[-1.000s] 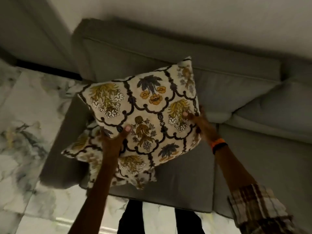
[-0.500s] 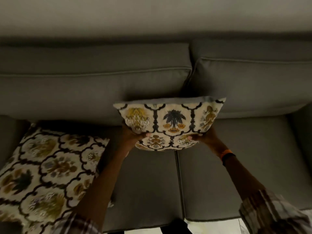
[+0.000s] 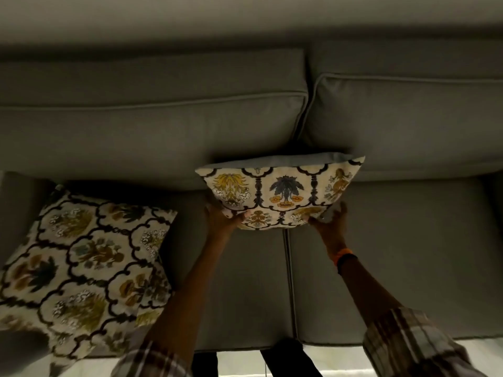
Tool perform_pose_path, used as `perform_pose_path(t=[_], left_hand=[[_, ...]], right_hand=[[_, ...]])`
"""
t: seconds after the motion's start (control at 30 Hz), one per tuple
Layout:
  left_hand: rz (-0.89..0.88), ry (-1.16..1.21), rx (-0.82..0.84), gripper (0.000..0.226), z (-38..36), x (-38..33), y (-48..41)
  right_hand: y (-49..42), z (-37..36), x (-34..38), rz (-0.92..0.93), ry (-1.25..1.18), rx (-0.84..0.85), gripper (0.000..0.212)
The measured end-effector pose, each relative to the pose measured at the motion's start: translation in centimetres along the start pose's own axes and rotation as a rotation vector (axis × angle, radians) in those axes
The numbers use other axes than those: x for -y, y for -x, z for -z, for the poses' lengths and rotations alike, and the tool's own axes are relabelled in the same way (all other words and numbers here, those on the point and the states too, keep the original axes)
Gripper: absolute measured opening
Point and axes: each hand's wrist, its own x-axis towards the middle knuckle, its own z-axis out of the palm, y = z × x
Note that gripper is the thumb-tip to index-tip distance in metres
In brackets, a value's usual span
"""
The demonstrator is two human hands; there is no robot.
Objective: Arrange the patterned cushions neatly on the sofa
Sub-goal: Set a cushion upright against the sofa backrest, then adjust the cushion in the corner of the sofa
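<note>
Cushion gripped low, back seam just beyond

My left hand and right hand clamp the lower corners of the patterned cushion. It stands away from me, its long axis level and side to side, straddling the seam between the sofa's back cushions. The second cushion lies flat, nearer my left arm.

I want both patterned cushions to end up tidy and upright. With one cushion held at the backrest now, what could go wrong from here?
1. The held cushion sits over the gap between the two back cushions; released, it might lean or slump forward.
2. Both hands, left and right, grip only its bottom edge, so the top could flop.
3. The other cushion lies flat and overhangs the seat front; it could slide off.
</note>
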Motion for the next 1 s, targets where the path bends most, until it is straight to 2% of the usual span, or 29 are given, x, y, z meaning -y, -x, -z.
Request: perform_pose_path(t=[0.07, 0.13, 0.23, 0.33, 0.4, 0.5, 0.63, 0.7, 0.83, 0.9, 1.0], left_hand=[[0.064, -0.126, -0.020, 0.117, 1.4, 0.0, 1.4], [0.065, -0.191, -0.047, 0.111, 4.0, 1.6, 2.5], [0.023, -0.278, -0.191, 0.090, 8.8, 4.1, 4.3], [0.040, -0.196, -0.473, 0.063, 15.2, 7.2, 6.8], [0.038, -0.147, -0.637, 0.059, 19.3, 9.3, 8.1], [0.117, -0.004, -0.830, 0.068, 24.6, 12.4, 8.7], [0.365, 0.182, -0.989, 0.087, 30.1, 15.6, 7.7], [0.463, 0.348, -1.007, 0.101, 32.0, 17.5, 6.6], [0.546, 0.619, -0.988, 0.124, 34.3, 21.6, 4.7], [0.560, 0.736, -0.993, 0.126, 35.1, 22.7, 4.4], [0.543, 0.877, -1.004, 0.122, 36.2, 23.9, 4.1]], right_hand=[[2.9, -2.5, -0.9, -0.142, 0.054, -0.023, 0.099], [6.1, -5.6, -1.3, -0.176, 0.124, 0.067, 0.080], [10.1, -10.5, -1.0, -0.101, 0.287, 0.296, 0.066], [13.8, -17.0, 1.0, 0.069, 0.433, 0.514, 0.061], [16.1, -21.7, 3.0, 0.184, 0.462, 0.613, 0.057], [17.9, -29.2, 6.2, 0.329, 0.486, 0.710, 0.056], [18.0, -38.7, 9.9, 0.329, 0.536, 0.844, 0.065], [17.5, -42.9, 11.2, 0.298, 0.540, 0.883, 0.073], [16.5, -49.7, 12.1, 0.265, 0.641, 0.890, 0.091], [16.2, -51.7, 11.6, 0.212, 0.648, 0.892, 0.103], [16.1, -53.5, 10.4, 0.125, 0.651, 0.952, 0.109]])
